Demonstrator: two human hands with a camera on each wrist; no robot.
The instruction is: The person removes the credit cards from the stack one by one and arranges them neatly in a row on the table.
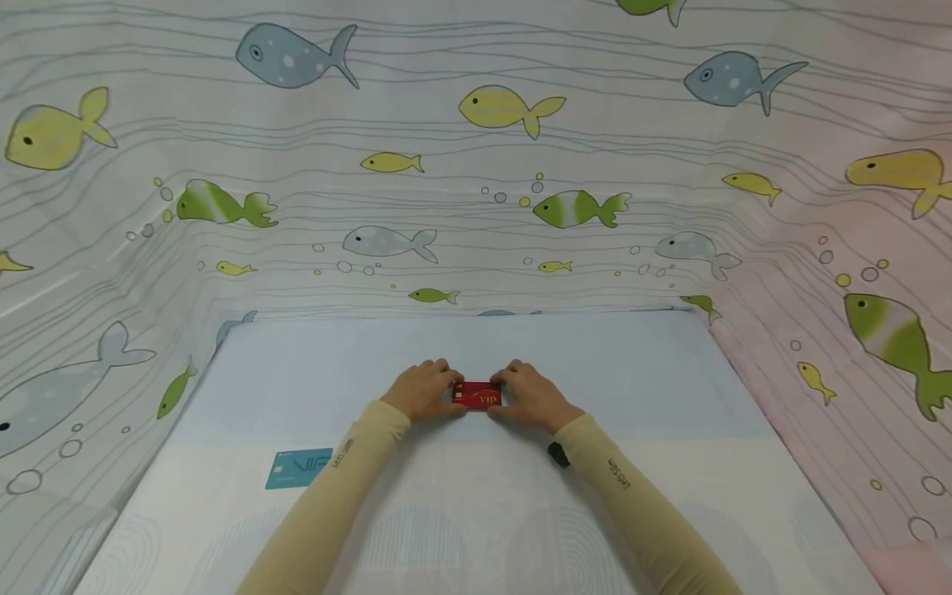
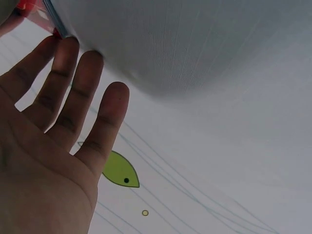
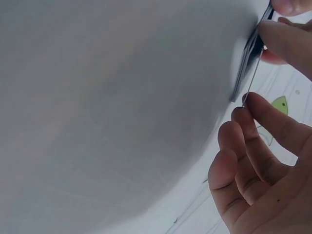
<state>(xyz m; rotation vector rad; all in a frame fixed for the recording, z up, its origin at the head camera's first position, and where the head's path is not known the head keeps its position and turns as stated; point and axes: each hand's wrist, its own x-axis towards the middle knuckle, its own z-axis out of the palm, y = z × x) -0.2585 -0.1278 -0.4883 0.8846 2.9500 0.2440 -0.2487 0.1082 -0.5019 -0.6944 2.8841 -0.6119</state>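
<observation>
A red card [image 1: 478, 398] with gold VIP lettering lies between my two hands at the middle of the table. My left hand [image 1: 421, 392] pinches its left end, thumb at the near edge and fingers at the far edge. The right end is pinched the same way by my right hand [image 1: 533, 397]. In the right wrist view, a thin card edge [image 3: 253, 80] spans from thumb to index fingertip, tilted away from a small stack of cards [image 3: 238, 83] beside it. Red card surface [image 2: 35, 13] also shows in the left wrist view, past the fingertips.
A blue VIP card [image 1: 297, 468] lies on the white table [image 1: 461, 479], partly behind the left sleeve [image 1: 327, 504]. A fish-print sheet [image 1: 461, 190] rises around the table's back and sides. Something black [image 1: 559, 454] sits at the right wrist.
</observation>
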